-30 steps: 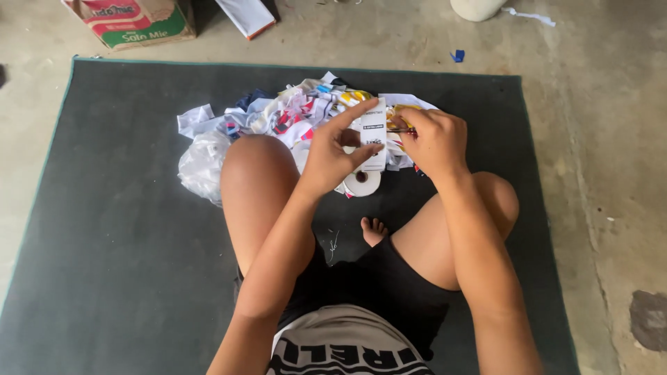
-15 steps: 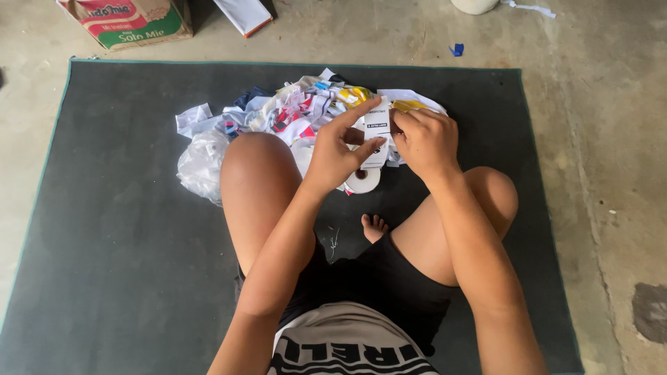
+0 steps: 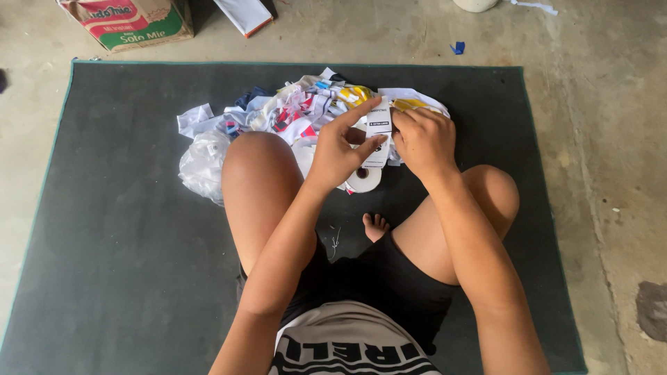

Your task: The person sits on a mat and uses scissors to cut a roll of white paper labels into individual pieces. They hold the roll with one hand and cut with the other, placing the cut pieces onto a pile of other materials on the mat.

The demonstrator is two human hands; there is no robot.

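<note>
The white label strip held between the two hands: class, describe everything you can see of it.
The white label strip is a narrow, flat band, seemingly paper, with small dark printing on it. It stands roughly upright over the pile of crumpled wrappers. The left hand pinches it, forefinger raised along its left edge and thumb on its lower part; the right hand touches its right edge. Below it a white roll lies on the dark mat; whether the strip runs from that roll is unclear.

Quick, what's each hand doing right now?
Left hand: fingers pinch the white label strip, index finger raised.
Right hand: closed on the same label strip at its right edge.
</note>
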